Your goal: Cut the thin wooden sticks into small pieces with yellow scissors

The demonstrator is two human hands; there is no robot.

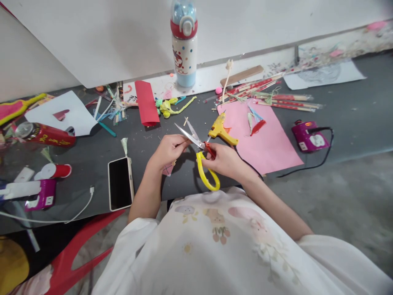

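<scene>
My right hand (224, 160) is closed round the scissors (208, 182), one yellow handle loop hanging below the fingers. A small red part (210, 151) shows at the thumb; whether it belongs to the scissors I cannot tell. The blades stand apart and point up and left. My left hand (170, 150) is closed in a pinch, its fingertips right beside the lower blade; what they hold is hidden. Under its wrist a small pink piece with crossed lines (168, 169) shows. Just past the blade tips is a short thin stick (186, 121).
A yellow glue gun (221, 129) lies beside my right hand on pink paper (267, 143), its cord trailing right. Behind stand a bottle (185, 57) and folded red paper (146, 102). Leftward are a phone (119, 184), a red can (49, 134) and a thread spool (57, 170).
</scene>
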